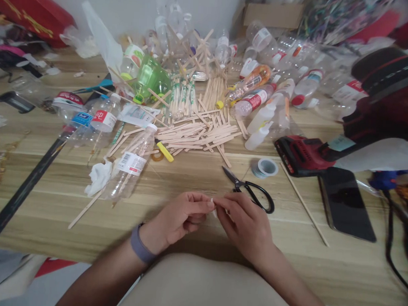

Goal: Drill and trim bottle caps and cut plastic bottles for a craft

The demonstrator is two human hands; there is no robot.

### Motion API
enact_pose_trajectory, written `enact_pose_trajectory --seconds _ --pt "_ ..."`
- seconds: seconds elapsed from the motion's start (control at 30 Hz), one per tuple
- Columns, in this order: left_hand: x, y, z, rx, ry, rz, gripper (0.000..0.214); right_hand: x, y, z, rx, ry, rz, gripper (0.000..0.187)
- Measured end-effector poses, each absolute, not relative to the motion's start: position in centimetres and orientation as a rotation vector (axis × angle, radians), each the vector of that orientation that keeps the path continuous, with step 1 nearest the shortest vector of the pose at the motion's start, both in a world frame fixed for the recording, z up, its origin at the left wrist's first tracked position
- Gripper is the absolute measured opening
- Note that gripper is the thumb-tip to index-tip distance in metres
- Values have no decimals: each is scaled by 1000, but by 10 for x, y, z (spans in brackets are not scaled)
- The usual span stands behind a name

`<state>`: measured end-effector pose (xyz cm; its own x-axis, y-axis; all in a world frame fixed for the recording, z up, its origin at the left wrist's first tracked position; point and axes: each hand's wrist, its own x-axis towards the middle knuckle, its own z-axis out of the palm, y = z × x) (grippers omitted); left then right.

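Observation:
My left hand [188, 215], with a grey band at its wrist, is closed in a pinch near the table's front edge. Facing it, my right hand [243, 221] is closed too, and the fingertips of both meet. A small whitish bit shows between them, too small to name. Black-handled scissors [259, 193] lie just beyond my right hand, blades pointing away to the left. A spool of grey wire or thread [266, 167] stands behind the scissors. On the left, an empty clear plastic bottle [132, 164] lies near a crumpled white tissue [99, 178].
Loose wooden craft sticks [198, 135] are heaped mid-table, with several plastic bottles [256, 99] behind. A red and black power tool [304, 154], a dark phone [347, 202] and a thin stick [304, 203] lie right. A long black strip [25, 187] lies left.

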<state>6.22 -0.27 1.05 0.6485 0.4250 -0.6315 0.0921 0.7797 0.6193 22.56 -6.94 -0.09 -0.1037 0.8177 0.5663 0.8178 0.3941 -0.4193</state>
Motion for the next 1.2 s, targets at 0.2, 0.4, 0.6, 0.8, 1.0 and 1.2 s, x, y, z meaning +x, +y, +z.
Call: enact_pose_trajectory --seconds 0.2,0.4,0.6,0.8,1.0,1.2 --pt "63 -2 18 851 1005 318 31 228 -74 0 -1374 -1814 285 14" --pt "64 -5 22 1140 1061 352 16 224 -73 5 -1366 -1649 553 14" --pt "65 -6 19 1290 973 317 10 217 -70 6 -1346 -1576 617 16" --pt "65 -7 23 1444 1022 273 11 217 -71 4 -1311 -1579 633 16" --pt "65 -7 21 1381 1082 345 9 218 -72 6 -1329 -1559 587 16" --pt "64 -5 24 1196 1022 392 15 218 -74 4 -1362 -1475 659 16"
